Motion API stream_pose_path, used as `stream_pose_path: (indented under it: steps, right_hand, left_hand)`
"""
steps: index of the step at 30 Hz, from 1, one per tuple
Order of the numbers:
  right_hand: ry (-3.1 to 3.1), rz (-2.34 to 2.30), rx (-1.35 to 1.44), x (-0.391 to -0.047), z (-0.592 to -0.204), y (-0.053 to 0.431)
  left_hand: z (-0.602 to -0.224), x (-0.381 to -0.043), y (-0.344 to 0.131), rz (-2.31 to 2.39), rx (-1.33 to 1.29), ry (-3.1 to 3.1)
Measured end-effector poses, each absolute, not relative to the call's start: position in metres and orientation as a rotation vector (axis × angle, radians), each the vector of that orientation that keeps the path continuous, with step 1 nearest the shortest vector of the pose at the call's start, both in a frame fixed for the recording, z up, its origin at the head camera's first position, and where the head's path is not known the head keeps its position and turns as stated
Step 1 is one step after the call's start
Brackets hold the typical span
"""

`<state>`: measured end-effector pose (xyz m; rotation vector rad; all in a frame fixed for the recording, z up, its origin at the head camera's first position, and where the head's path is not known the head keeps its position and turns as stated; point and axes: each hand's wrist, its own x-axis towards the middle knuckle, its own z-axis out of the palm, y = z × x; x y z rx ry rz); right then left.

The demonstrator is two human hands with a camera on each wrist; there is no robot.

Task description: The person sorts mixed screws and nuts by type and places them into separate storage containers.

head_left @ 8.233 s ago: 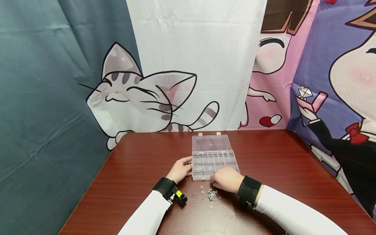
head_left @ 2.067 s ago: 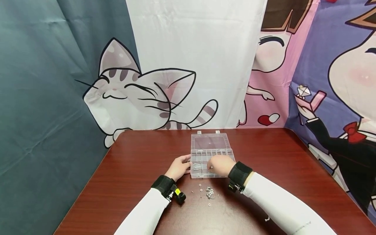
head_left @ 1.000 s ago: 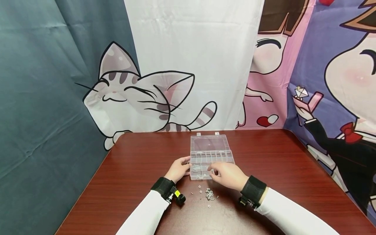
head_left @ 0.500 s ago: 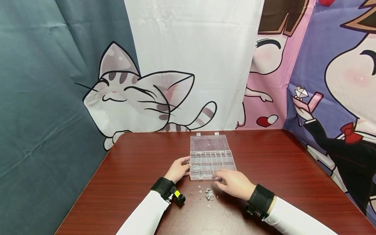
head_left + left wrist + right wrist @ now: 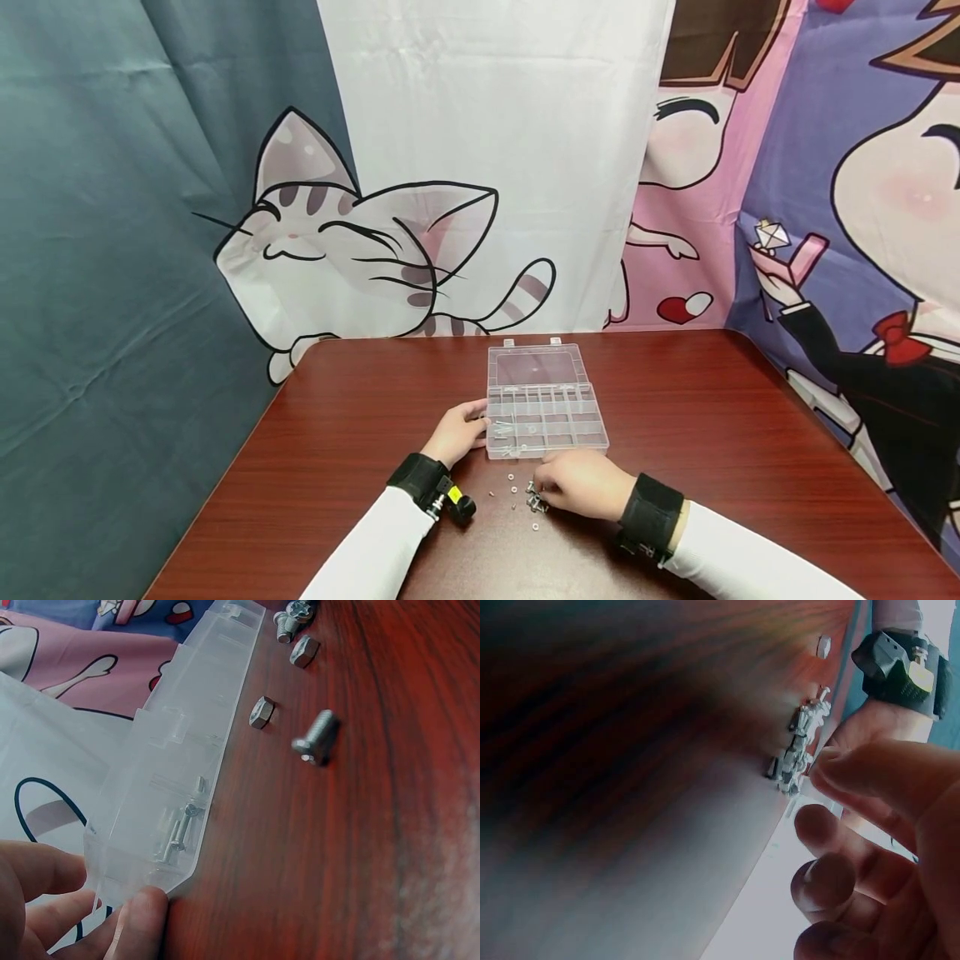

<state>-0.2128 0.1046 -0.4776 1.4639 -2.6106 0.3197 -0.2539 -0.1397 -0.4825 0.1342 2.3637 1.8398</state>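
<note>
A clear plastic compartment box lies with its lid opened backward. My left hand grips its left side, with the thumb at the front corner in the left wrist view. Several long screws lie in its left compartments. In front of the box is a small pile of screws and nuts. Over that pile hovers my right hand, fingers loosely bent. In the right wrist view its thumb and nearest finger stand apart beside the pile, with nothing seen between them.
Loose nuts and a short screw lie between pile and box. One more nut sits nearer the front. The box lid reaches toward the table's back edge, where printed curtains hang.
My right hand was over the box compartments, then drew back toward the front right and has come down left to the screw pile. My left hand keeps its grip on the box.
</note>
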Motion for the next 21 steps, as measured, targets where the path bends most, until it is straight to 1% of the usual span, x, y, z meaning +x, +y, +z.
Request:
stream_pose_path:
  steps: [2,8,21]
  right_hand:
    - [-2.586,0.284,1.478,-0.213,-0.478,0.103]
    - [-2.541,0.242,1.481,-0.213,-0.482,0.098]
    - [-2.624,0.245,1.413,-0.214,-0.482,0.096]
  left_hand:
    - [-0.481,-0.253,-0.139,1.842,0.138,2.36]
    - [-0.503,-0.266,-0.143,1.852,0.106,2.35]
    - [-0.503,-0.266,-0.145,1.842,0.099,2.355]
